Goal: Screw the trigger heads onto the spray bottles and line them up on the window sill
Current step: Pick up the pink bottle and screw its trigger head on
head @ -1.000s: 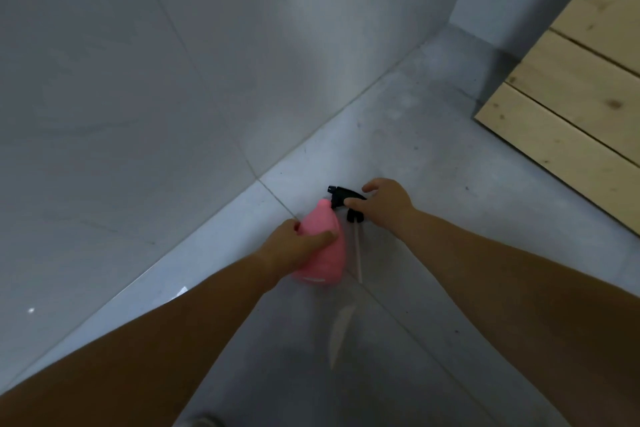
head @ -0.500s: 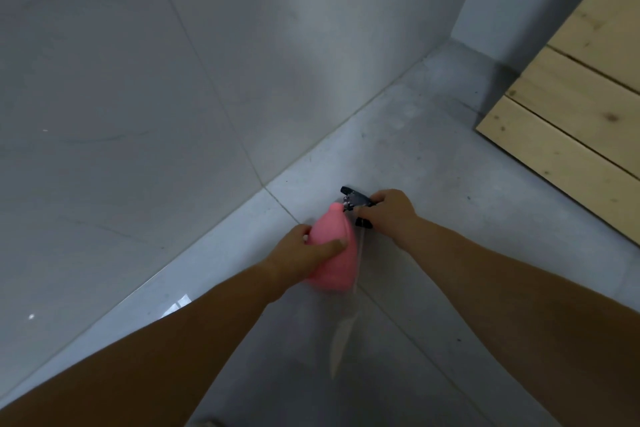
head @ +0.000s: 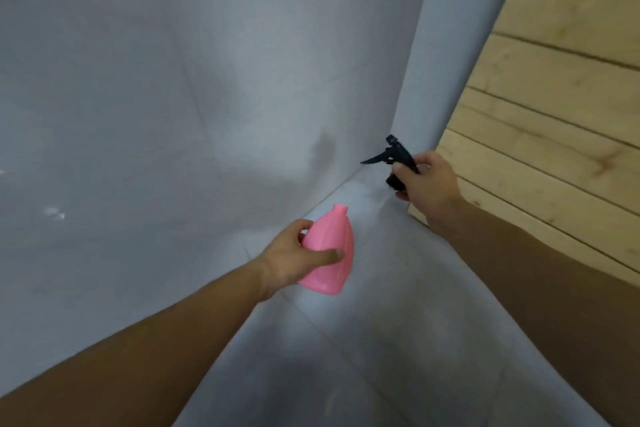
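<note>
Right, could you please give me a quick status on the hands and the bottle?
Left hand gripping pink bottle, neck open. Right hand holding black trigger head, apart from bottle. Nothing between them.

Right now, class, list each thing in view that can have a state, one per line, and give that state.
pink spray bottle: held, tilted, neck open, no head on
black trigger head: held, off the bottle
left hand: closed around the pink spray bottle
right hand: closed around the black trigger head
</note>
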